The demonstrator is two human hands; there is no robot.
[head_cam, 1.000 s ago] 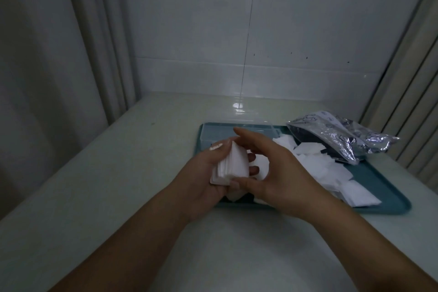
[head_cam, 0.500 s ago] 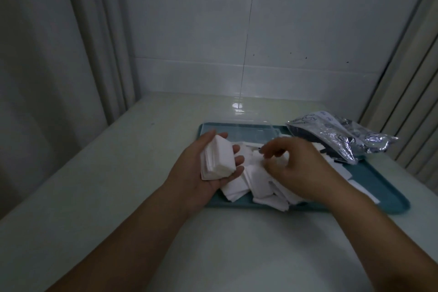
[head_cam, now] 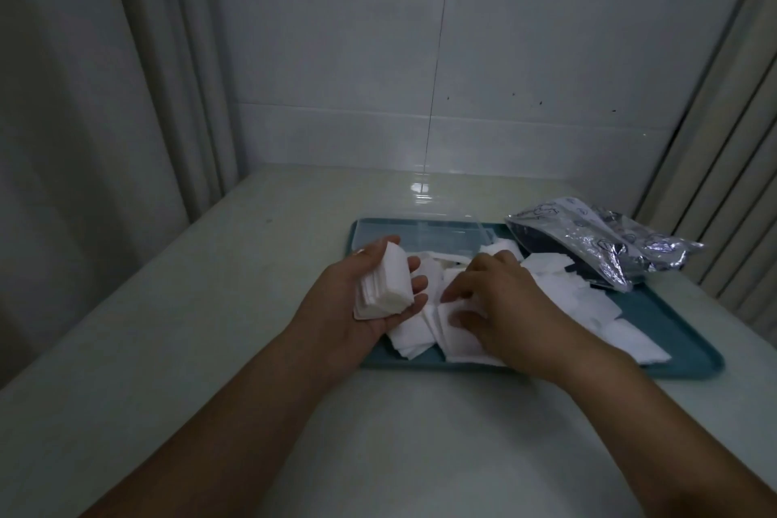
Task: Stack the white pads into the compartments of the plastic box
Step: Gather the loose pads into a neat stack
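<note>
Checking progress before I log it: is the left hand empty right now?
No. The left hand holds a stack of white pads in its palm, above the near left corner of the teal tray.

dim room, low light. white tiled wall (head_cam: 525,55) behind, a few dark specks on it. pale glossy counter (head_cam: 252,307) with a ceiling-light glare at the far edge. pale curtains (head_cam: 105,97) left, ribbed curtain (head_cam: 723,181) right.

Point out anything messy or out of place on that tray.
Loose white pads lie scattered and overlapping across the teal tray instead of stacked. A crumpled foil bag hangs over the tray's far right edge. Only the stack in the left hand looks tidy.
</note>
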